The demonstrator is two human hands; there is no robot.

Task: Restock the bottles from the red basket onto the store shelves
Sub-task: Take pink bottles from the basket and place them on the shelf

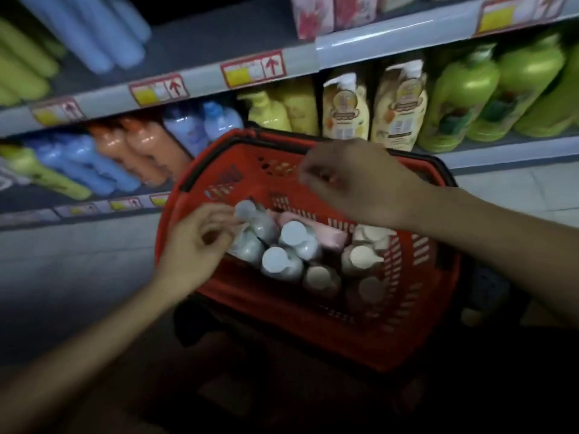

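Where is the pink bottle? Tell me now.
In the head view, the pink bottle lies on its side inside the red basket, mid-basket, behind the white-capped bottles.

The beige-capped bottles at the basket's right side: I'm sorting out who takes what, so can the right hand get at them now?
Probably yes. The right hand hovers over the red basket, holding nothing, and the beige-capped bottles stand uncovered just below its wrist.

Red basket [313, 324] — capped bottles [283, 264] upright inside.
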